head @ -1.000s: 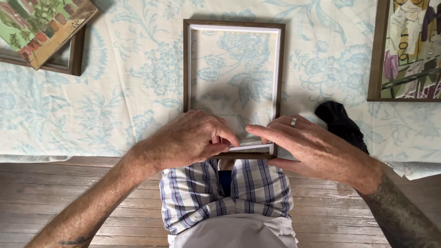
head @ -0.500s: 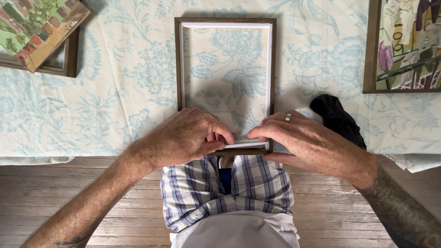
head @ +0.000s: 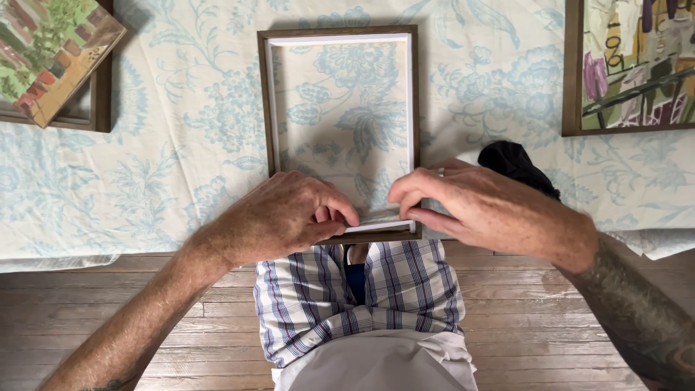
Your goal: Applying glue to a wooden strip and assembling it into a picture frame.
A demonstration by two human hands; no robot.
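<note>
From the head camera, looking down: an empty picture frame (head: 269,101) lies flat on a table covered with a blue flowered cloth (head: 166,130). The frame is dark brown wood on the outside with a thin white strip on the inside. You can see the cloth right through the middle, so there is no picture in it yet. That part looks not done.

Both hands are at the bottom edge of the frame, the edge closest to the person. The left hand (head: 279,217) is curled, with its fingers bent in and its thumb pressed on the bottom white strip (head: 384,224). The right hand (head: 470,206) comes in from the other side. Its fingertips are pinched close together just above the same strip, near the bottom right corner. I cannot tell for sure if they are holding the strip or only touching it. It looks like the hands are fitting or fixing this bottom piece, and the other three sides already sit in place.

So the frame lies under and between the fingers, touching them at its near edge.

A black cloth bundle (head: 517,166) sits just beside the right hand. A framed painting (head: 630,65) lies at the far right, well apart. Another painting (head: 51,54) rests tilted on a frame at the far left. Below the table is a wooden floor (head: 145,289).
</note>
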